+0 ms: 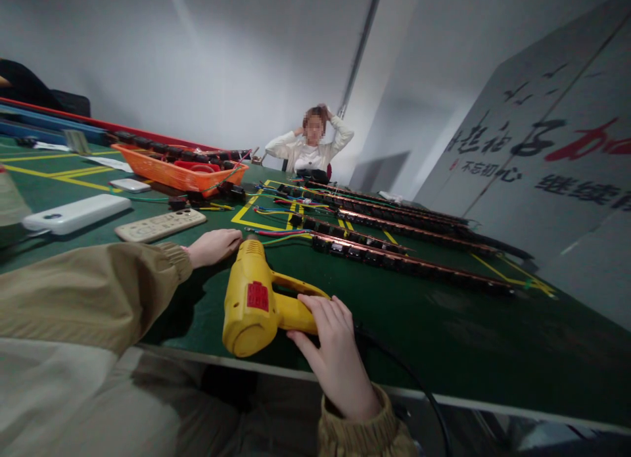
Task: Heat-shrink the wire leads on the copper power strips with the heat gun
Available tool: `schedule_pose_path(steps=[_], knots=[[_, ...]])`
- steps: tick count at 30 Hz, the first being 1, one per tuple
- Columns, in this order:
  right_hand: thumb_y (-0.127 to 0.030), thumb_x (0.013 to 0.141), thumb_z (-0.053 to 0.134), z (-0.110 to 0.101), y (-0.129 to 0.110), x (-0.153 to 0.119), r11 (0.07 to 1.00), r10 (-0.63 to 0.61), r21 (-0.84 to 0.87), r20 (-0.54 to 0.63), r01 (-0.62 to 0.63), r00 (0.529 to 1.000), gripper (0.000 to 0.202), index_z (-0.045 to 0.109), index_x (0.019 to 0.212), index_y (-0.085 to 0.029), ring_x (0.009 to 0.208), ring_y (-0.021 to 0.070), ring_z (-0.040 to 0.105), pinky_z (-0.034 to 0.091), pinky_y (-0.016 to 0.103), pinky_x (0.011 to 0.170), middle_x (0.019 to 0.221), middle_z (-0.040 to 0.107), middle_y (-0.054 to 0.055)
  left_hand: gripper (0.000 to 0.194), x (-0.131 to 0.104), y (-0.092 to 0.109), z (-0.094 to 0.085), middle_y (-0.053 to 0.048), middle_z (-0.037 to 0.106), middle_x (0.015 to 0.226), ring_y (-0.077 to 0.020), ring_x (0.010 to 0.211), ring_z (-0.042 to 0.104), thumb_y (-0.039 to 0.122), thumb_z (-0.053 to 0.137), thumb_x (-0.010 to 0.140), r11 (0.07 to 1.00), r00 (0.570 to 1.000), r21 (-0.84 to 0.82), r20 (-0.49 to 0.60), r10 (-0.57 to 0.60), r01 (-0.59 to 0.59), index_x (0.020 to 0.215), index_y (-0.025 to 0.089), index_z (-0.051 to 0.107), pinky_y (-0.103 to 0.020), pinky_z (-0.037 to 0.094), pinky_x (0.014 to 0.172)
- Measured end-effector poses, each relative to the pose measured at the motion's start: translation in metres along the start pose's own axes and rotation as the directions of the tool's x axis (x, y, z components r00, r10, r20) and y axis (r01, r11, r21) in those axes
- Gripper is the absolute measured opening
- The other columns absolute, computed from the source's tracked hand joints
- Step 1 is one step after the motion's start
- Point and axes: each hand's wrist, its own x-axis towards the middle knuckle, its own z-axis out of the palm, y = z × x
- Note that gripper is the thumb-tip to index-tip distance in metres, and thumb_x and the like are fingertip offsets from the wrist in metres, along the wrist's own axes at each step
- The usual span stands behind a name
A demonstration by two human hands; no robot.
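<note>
A yellow heat gun [249, 306] with a red label lies on its side at the table's near edge, its nozzle pointing away from me. My right hand [330, 338] is closed around the handle, thumb below and fingers over it. My left hand [214, 246] rests on the table just left of the nozzle. Its fingers are pressed together and curled down, and whatever they may hold is hidden. Close to the left fingertips are the ends of coloured wires [283, 234], which run to a long copper-edged strip with black blocks [394, 261].
More such strips [409, 223] lie behind on the green table [468, 338]. To the left are an orange basket [182, 177] of parts, a beige remote-like object [160, 225] and a white power bank [79, 214]. A black cord [419, 378] trails off the near edge. Another person [310, 144] sits opposite, arms raised.
</note>
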Motion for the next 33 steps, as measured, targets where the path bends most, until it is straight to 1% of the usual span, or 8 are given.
schedule_pose_path(steps=[8,13,16,19,23,28,33], knots=[[-0.027,0.082,0.062,-0.008,0.016,0.000,0.999,-0.003,-0.039,0.041,0.004,0.999,0.044,0.046,0.122,-0.025,0.111,0.0141,0.047,0.016,0.037,0.108,0.116,0.055,-0.002,0.037,-0.001,0.002,-0.001,-0.006,0.059,0.097,-0.0204,0.091,0.056,0.043,0.020,0.092,1.000,1.000,0.014,-0.017,-0.012,0.012,0.086,0.018,0.048,-0.030,0.039,0.074],[-0.030,0.083,0.061,-0.015,0.027,-0.002,0.997,0.046,-0.070,0.077,-0.040,0.996,0.049,0.041,0.128,-0.029,0.114,0.0136,0.045,0.014,0.039,0.110,0.119,0.053,-0.003,0.038,-0.001,0.003,-0.001,-0.006,0.059,0.097,-0.0204,0.091,0.056,0.043,0.021,0.091,1.000,1.000,0.017,-0.023,-0.020,0.020,0.088,0.019,0.050,-0.030,0.039,0.075],[-0.032,0.084,0.059,-0.019,0.033,-0.004,0.994,0.084,-0.075,0.080,-0.079,0.993,0.044,0.043,0.125,-0.028,0.115,0.0140,0.044,0.012,0.040,0.110,0.121,0.052,-0.003,0.038,-0.001,0.003,-0.001,-0.006,0.059,0.098,-0.0203,0.092,0.056,0.043,0.022,0.091,1.000,1.000,0.013,-0.021,-0.016,0.017,0.088,0.018,0.050,-0.029,0.039,0.074],[-0.036,0.086,0.055,-0.021,0.038,-0.006,0.989,0.129,-0.076,0.052,-0.125,0.990,0.037,0.045,0.120,-0.027,0.115,0.0152,0.044,0.011,0.042,0.109,0.120,0.052,-0.003,0.037,-0.001,0.002,-0.001,-0.005,0.059,0.098,-0.0200,0.092,0.056,0.043,0.022,0.091,1.000,1.000,0.007,-0.021,-0.011,0.012,0.088,0.019,0.050,-0.029,0.039,0.075],[-0.038,0.086,0.055,-0.019,0.043,-0.008,0.979,0.180,-0.096,0.003,-0.179,0.984,0.035,0.046,0.119,-0.028,0.115,0.0166,0.044,0.012,0.044,0.107,0.118,0.053,-0.003,0.037,-0.001,0.002,-0.001,-0.005,0.059,0.097,-0.0195,0.090,0.055,0.043,0.023,0.092,1.000,1.000,-0.005,-0.024,-0.006,0.005,0.087,0.018,0.049,-0.029,0.038,0.075],[-0.039,0.087,0.053,-0.014,0.048,-0.010,0.967,0.187,-0.160,-0.084,-0.199,0.979,0.034,0.047,0.118,-0.026,0.113,0.0175,0.045,0.012,0.043,0.107,0.115,0.054,-0.002,0.037,-0.002,0.003,-0.002,-0.005,0.058,0.095,-0.0204,0.091,0.055,0.043,0.023,0.092,1.000,1.000,-0.006,-0.022,0.003,-0.004,0.085,0.018,0.049,-0.030,0.038,0.074],[-0.041,0.089,0.047,-0.013,0.050,-0.012,0.948,0.178,-0.237,-0.156,-0.212,0.972,0.034,0.048,0.118,-0.022,0.111,0.0199,0.045,0.014,0.043,0.106,0.116,0.054,0.003,0.037,-0.002,0.003,-0.003,-0.005,0.058,0.097,-0.0199,0.091,0.054,0.043,0.024,0.092,1.000,1.000,-0.012,-0.009,-0.002,0.002,0.087,0.018,0.051,-0.029,0.037,0.074]])
